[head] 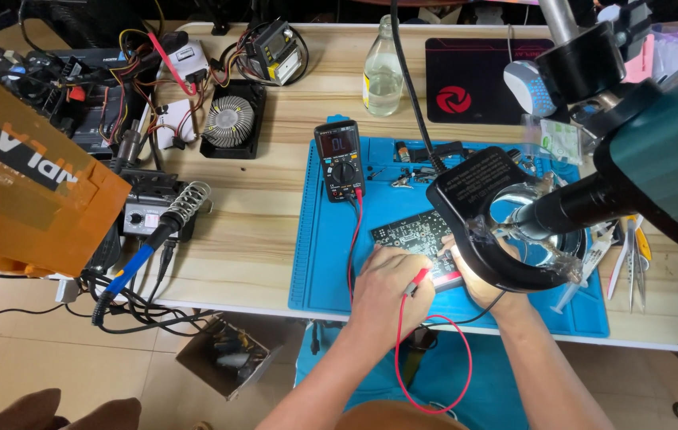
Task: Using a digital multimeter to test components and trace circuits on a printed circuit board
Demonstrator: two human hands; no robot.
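My left hand (385, 288) pinches a red test probe (418, 278) over the near edge of a dark circuit board (409, 229) lying on a blue work mat (321, 267). The red lead (397, 362) loops down below the table edge. My right hand (478, 279) rests on the board's right end, largely hidden behind a black ring magnifier lamp (476, 185). A black lead (466, 320) runs into that hand. Beyond the board, a black multimeter (340, 159) with both leads plugged in lies at the mat's far left corner.
A soldering iron in its stand (165, 216) sits left of the mat, with a heatsink fan (230, 119) and tangled wiring (84, 87) behind. A glass bottle (383, 76), mouse pad (478, 68), tweezers and tools (633, 255) lie farther back and right. An orange-taped box (21, 167) looms at left.
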